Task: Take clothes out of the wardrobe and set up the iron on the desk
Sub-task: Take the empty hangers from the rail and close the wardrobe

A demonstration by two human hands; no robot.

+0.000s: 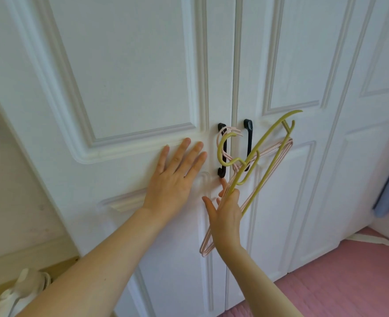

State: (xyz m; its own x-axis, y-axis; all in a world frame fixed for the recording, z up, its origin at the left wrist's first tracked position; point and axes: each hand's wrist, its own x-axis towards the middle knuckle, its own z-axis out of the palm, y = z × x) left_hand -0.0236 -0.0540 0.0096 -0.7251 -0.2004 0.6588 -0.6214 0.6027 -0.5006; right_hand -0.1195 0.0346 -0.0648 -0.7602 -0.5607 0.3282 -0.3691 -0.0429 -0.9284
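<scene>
Across nearly the whole view stands the white wardrobe, its two panelled doors meeting at the centre seam and, by the look of it, closed. No clothes are visible anywhere on or in front of it, and neither an iron nor a desk appears, so the stage of the task is hard to judge: either the garments are not yet out, or they are out and the doors have been pushed to, with the iron set-up apparently not yet done. The bare hangers lean toward the second reading, but that is only a guess.

The person's left hand lies flat on the left door, fingers straight and spread, palm against the panel just left of the left handle. The right hand is lower, by the seam, and grips a bunch of hangers at their lower ends, while its forefinger reaches up near the foot of that handle. The hands are close but apart.

The hangers are thin, empty frames, olive-yellow and pale pink, fanned upward across the right handle. Both handles are slim black bars set upright on either side of the seam.
</scene>
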